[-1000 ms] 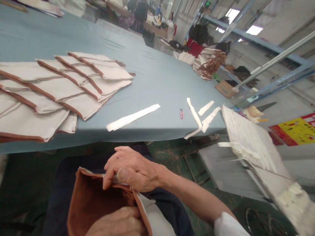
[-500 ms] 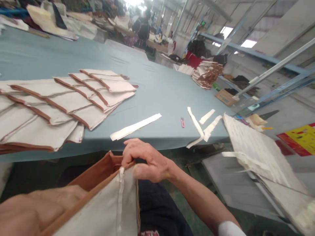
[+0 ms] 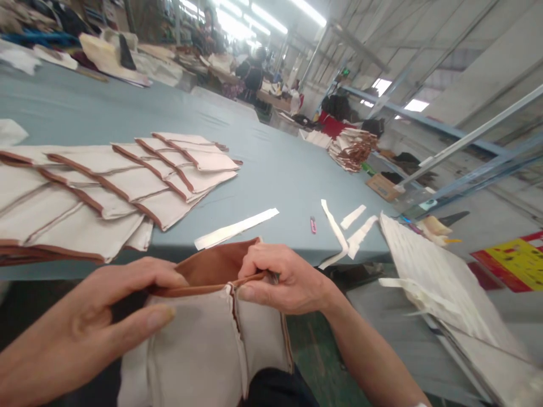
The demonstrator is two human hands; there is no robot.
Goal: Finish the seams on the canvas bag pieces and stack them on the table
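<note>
A cream fabric bag piece (image 3: 190, 339) with a brown lining and brown top edge hangs in front of the table, its mouth partly spread. My left hand (image 3: 123, 305) grips the rim on the left, fingers inside and thumb on the cream outer face. On the right, my right hand (image 3: 280, 277) pinches the brown edge beside a raised vertical seam. Its fingertips are partly hidden behind the rim. Just beyond the bag piece, a white strip (image 3: 237, 227) lies near the table edge.
Overlapping cream pieces with brown edging (image 3: 127, 181) cover the table's left side. Pink thread snips (image 3: 313, 225) and several pale strips (image 3: 339, 232) lie to the right. A cream-covered board (image 3: 436, 271) stands beyond the table's right end. A person (image 3: 252, 73) is in the background.
The bag piece has turned so its cream face points more toward me, and it has shifted right. My left hand has moved up along the rim. My right hand has moved slightly right.
</note>
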